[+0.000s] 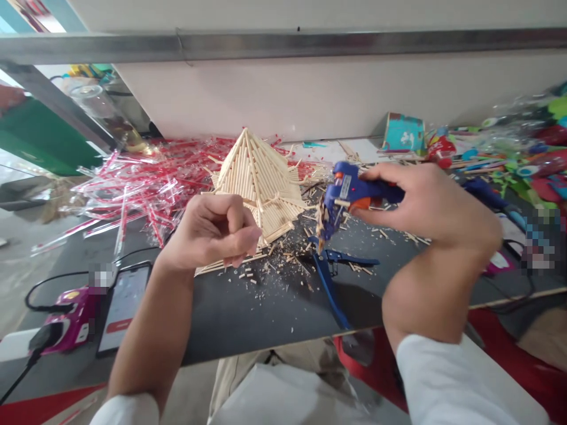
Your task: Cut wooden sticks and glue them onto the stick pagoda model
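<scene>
Our left hand (215, 231) is curled tight (can't tell if it's pinching anything), our right hand (432, 203) grips a glue gun (349, 182) whose gunky nozzle (326, 219) could drip on the blue cutters (328, 282), and a careless swing might smear the stick model (252, 171) past our left.

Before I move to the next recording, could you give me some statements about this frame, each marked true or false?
1. The right hand holds a glue gun. True.
2. The glue gun is all green. False: it is blue with orange parts.
3. The left hand has curled fingers, with the stick pyramid beyond it. True.
4. The stick pyramid has a flat top. False: it rises to a point.
5. The pliers lie on the table. True.
6. The pliers lie left of the stick pyramid. False: they lie to its right.
</scene>
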`<state>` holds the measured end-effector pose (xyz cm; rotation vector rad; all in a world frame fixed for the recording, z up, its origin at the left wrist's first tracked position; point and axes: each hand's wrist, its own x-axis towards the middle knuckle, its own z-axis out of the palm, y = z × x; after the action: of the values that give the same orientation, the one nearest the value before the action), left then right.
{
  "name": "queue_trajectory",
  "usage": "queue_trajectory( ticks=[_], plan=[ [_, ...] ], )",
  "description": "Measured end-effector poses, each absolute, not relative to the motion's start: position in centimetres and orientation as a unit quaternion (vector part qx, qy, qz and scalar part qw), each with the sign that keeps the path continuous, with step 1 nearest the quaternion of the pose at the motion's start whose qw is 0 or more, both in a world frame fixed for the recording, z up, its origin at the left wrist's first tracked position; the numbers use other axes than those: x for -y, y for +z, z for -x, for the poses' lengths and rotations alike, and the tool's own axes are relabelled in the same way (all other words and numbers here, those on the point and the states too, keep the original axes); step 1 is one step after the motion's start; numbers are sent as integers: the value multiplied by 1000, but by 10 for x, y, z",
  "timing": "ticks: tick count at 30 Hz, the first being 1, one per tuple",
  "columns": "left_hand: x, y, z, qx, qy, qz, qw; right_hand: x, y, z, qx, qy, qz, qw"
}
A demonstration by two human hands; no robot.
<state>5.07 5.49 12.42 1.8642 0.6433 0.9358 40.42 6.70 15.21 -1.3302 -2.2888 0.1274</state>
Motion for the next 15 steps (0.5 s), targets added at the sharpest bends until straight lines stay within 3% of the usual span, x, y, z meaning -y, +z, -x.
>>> queue_trajectory(
  ticks=[5, 10, 15],
  plan=[
    [-42, 128, -63, -258, 232, -766, 542, -44, 148, -399, 870, 117, 472, 77],
    [-32, 118, -79, -349, 231, -838, 350, -24, 141, -371, 878, 147, 447, 91],
    [-27, 107, -94, -412, 190, -850, 267, -18, 135, -346, 886, 163, 430, 66]
  ],
)
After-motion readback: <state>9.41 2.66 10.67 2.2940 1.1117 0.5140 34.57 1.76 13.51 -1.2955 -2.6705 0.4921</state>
